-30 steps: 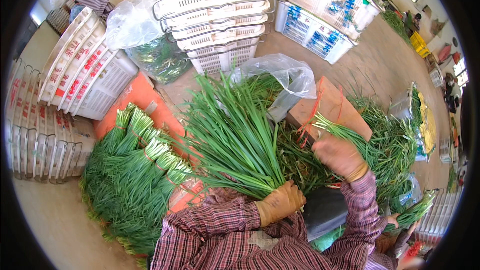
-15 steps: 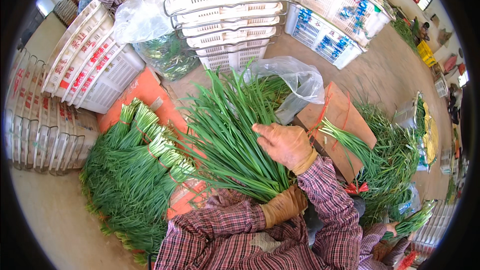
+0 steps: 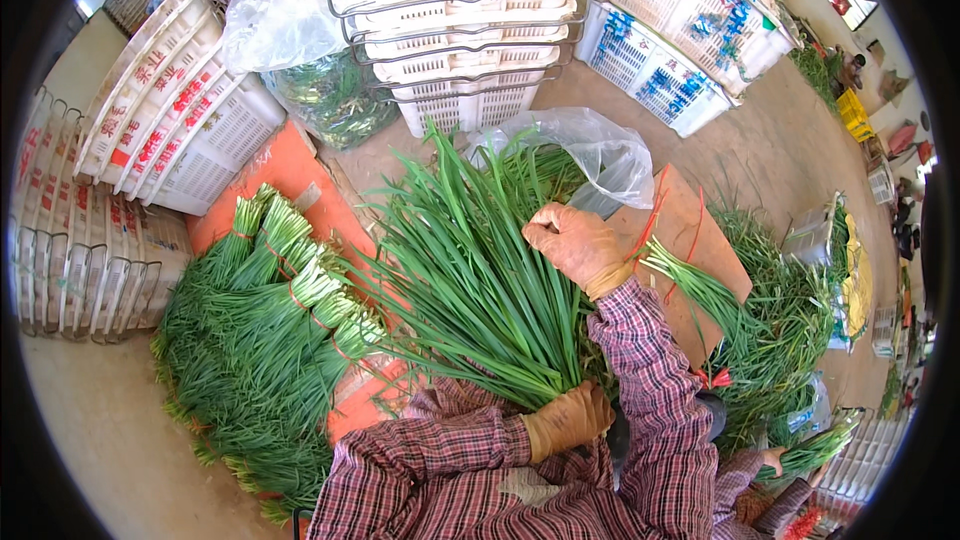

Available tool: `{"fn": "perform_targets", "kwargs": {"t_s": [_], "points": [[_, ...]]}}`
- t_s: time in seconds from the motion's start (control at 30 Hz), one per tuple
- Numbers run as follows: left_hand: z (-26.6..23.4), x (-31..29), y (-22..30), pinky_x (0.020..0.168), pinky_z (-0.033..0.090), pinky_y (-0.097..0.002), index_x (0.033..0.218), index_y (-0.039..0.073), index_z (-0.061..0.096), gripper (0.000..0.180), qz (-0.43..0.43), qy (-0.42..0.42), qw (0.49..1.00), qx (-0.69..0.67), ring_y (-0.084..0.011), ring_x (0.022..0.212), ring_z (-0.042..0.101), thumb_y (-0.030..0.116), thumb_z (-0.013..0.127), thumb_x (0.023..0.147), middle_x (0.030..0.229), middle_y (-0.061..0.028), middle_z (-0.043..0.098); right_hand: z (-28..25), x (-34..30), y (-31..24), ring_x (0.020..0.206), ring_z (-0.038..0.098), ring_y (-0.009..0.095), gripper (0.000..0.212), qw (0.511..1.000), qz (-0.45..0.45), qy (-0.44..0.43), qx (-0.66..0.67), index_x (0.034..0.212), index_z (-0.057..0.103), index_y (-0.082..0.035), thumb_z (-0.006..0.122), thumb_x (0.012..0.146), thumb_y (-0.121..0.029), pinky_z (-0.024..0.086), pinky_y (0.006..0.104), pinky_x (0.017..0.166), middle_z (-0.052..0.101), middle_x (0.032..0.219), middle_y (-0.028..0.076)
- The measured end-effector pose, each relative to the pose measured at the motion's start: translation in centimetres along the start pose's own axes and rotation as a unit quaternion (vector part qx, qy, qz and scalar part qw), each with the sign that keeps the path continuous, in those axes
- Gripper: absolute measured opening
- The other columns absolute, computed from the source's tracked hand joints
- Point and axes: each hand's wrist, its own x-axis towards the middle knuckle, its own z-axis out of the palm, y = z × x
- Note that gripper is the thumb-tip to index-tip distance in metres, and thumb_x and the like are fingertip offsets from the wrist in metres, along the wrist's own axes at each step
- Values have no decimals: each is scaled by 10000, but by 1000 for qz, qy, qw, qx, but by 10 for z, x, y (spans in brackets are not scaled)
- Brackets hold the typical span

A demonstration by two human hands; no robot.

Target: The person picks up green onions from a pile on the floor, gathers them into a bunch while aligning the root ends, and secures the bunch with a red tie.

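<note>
A large loose bunch of green chives (image 3: 480, 285) fans out in front of me, leaf tips pointing away. My left hand (image 3: 570, 420), in a brownish glove, is wrapped around its base close to my body. On the bunch's right edge is my right hand (image 3: 580, 248), gloved too, with fingers curled in against the thumb; whatever they pinch is hidden. To the left, tied bundles of chives (image 3: 270, 340) lie piled with pale cut ends up. A smaller bunch of chives (image 3: 690, 285) rests on a brown board (image 3: 710, 240) beside red ties (image 3: 697, 225).
White crates stand stacked ahead (image 3: 460, 40), at left (image 3: 180, 110) and far right (image 3: 660, 70). A clear plastic bag (image 3: 610, 155) sits behind the bunch. Loose greens (image 3: 780, 340) heap at right, near a co-worker's hand (image 3: 773, 460) holding chives. An orange board (image 3: 300, 190) lies left.
My right hand has shifted up slightly, and its fingers, stretched out before, are now curled in. The left hand keeps its grip on the base. The whole view has tilted a little.
</note>
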Motion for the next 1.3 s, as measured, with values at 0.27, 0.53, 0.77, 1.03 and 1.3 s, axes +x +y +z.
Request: {"fn": "perform_targets", "kwargs": {"t_s": [0.27,0.53,0.77,1.03,1.3], "points": [[-9,1,-3,871,545,-458,871,2,625,196,6,-9,999,49,-309,830,651,195,624,901,808,-143,647,-11,11,14,873,700,351,315,996,1,54,77,1036,720,-105,678,909,-390,535,429,779,734,932,149],[-9,-1,-5,909,548,-440,798,19,616,193,-19,26,999,13,-254,730,603,181,602,901,725,-100,589,-57,-9,21,696,622,97,242,950,-27,124,284,1055,706,-53,723,944,-267,494,263,570,684,842,34],[-11,2,-8,936,548,-431,732,40,603,187,-31,25,999,5,-228,680,575,179,604,858,679,-70,551,-102,-87,80,675,611,87,201,873,-21,206,441,1083,689,-29,698,956,-184,513,237,565,681,884,31],[-14,4,-7,904,539,-419,752,38,623,176,-36,46,998,-17,-244,710,593,181,596,852,682,-71,558,-33,-125,64,694,707,292,217,955,-108,38,-275,1049,726,-124,664,930,-294,556,379,599,732,850,116],[-16,2,-5,687,577,-501,714,41,520,189,-16,35,997,73,-228,625,555,153,569,858,622,-69,457,10,-58,-6,757,727,257,201,964,-215,66,-145,1087,747,-161,700,910,-243,578,358,656,756,940,66]]}}
